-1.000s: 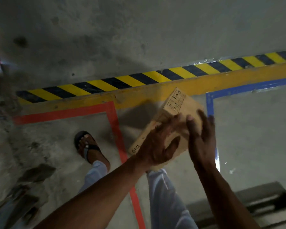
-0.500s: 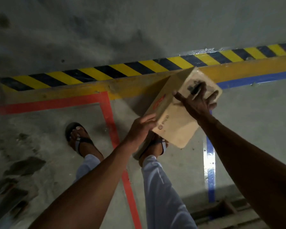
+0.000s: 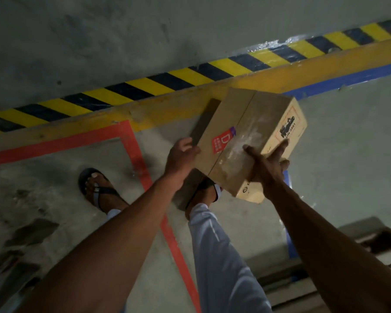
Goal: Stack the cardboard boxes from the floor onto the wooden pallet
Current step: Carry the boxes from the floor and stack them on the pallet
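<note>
Carried cardboard box [image 3: 244, 141] aloft over concrete floor [image 3: 348, 166], clamped between left hand [image 3: 182, 154] and right hand [image 3: 266, 166] on opposite sides. Mid-transfer, apparently; next called for turning toward wooden pallet [image 3: 370, 245], lower right, setting down flat.

I am wearing the single camera on my head, and it is looking forward and steeply down past my own outstretched forearms to the floor [image 3: 348, 154] at my feet. Its wide angle is bending the yellow-and-black hazard stripe [image 3: 145, 86] into a slanted band across the upper part of the frame. It is sitting close to my body: my arms are entering from the bottom edge and filling much of the lower half, and my sandalled left foot [image 3: 97, 188] is showing right below. The cardboard box [image 3: 242, 143] is lying near the middle of the view, at arm's reach. There being only this one view, nothing is being shared with another.
</note>
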`<state>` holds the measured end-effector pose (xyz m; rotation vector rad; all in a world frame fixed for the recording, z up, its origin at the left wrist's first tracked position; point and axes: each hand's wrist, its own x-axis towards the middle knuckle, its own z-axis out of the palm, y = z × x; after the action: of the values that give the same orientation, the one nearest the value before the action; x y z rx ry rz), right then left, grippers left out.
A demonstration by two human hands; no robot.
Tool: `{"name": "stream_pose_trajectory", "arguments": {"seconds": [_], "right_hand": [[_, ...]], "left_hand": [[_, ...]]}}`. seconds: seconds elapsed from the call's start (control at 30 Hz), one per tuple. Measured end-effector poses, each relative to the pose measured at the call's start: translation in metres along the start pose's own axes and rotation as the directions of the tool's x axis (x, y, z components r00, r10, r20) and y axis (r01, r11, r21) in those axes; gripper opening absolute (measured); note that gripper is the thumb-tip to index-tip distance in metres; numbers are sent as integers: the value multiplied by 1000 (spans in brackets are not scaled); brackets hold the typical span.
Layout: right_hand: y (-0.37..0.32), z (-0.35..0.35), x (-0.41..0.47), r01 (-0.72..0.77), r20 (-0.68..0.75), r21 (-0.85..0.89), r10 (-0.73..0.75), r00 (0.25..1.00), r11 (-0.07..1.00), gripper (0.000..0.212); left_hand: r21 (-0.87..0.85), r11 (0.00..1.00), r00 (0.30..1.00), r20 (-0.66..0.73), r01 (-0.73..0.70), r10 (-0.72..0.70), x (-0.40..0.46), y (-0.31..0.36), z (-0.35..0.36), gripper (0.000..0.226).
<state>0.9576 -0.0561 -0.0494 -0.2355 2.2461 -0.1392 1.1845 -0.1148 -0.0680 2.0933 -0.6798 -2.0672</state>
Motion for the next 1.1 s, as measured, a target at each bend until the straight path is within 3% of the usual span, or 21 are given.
{"name": "stream_pose_trajectory", "arguments": {"seconds": [0.07,0.13,0.17,0.27,0.33,0.43,0.53,0.63,0.7,0.77,0.9,0.97,1.1], "right_hand": [[17,-18,10,-5,104,180,-14,994,984,124],[38,-36,18,-3,180,312,-56,982,950,102],[47,-44,22,-41,214,351,-38,976,935,105],[74,-56,29,-158,296,407,33,955,900,130],[80,-56,28,-195,315,415,60,947,889,112],[77,-69,20,-255,333,435,109,937,864,92],[63,-107,-11,-385,535,433,111,837,815,75],[53,-159,-63,-450,694,504,-36,719,737,80],[50,-194,-110,-536,739,573,-108,665,620,87],[44,-223,-161,-593,746,632,-185,640,499,93],[37,-276,-281,-577,648,762,-354,674,294,93],[40,-294,-338,-531,562,825,-380,735,193,93],[79,-306,-430,-437,415,899,-346,841,16,98]], "left_hand": [[76,994,997,-4,79,-79,21,-15,-5,66],[148,982,990,63,118,-129,36,-27,1,78],[168,978,983,110,125,-145,42,-33,8,79],[139,975,950,237,175,-204,46,-40,34,51],[69,982,953,238,175,-186,41,-44,47,29],[-56,993,982,162,107,-97,14,-38,55,15],[-118,993,994,113,19,-5,-44,-8,47,13],[-129,986,985,123,-105,121,-116,40,38,29],[-103,977,968,149,-187,201,-173,81,37,36],[-22,957,935,210,-288,286,-235,125,41,59],[177,911,910,261,-372,321,-334,181,47,78],[228,908,910,311,-352,275,-365,191,43,87],[214,902,847,475,-376,240,-467,201,42,72]]}}
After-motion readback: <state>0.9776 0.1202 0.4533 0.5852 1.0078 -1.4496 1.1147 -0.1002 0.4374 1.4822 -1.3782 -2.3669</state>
